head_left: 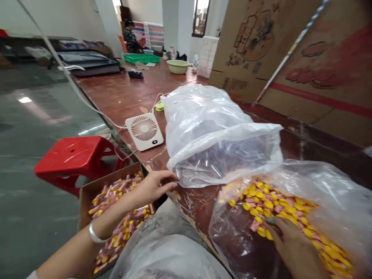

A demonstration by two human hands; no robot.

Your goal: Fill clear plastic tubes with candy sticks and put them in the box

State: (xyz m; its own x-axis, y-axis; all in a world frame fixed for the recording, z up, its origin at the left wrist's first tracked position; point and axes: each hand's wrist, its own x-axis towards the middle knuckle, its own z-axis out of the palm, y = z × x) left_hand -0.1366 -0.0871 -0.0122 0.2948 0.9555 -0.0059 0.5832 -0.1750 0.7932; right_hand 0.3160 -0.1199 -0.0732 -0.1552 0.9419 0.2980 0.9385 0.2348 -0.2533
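At the mouth of the clear bag of empty tubes [215, 139], lying on its side on the table [122, 93], the left hand [154, 186] pinches the plastic edge, fingertips closed on the film or on a tube just inside; which one cannot be told. Right hand [293, 248] sits inside a second open bag [334, 186], fingers spread over a heap of yellow caps and pink pieces [279, 213]; whether it grips one cannot be told, the fingertips being partly buried.

Below the left forearm, off the table edge, a cardboard box [87, 193] holds assembled pink tubes with yellow caps [116, 217]. It looks roughly filled across its floor, with wall height to spare.

Judgement on progress: a fair batch is done, given the box contents. Much is left: the tube bag looks well stocked and the cap heap is deep. Midway at best.

Beyond the left hand: a small white desk fan [144, 131] with its cable, and a red plastic stool [75, 157] on the floor. Beyond the right hand, cardboard sheets [305, 58] lean at the table's far side. Far end of table: green tray [141, 58], pale basin [178, 66], and a seated person [131, 38].
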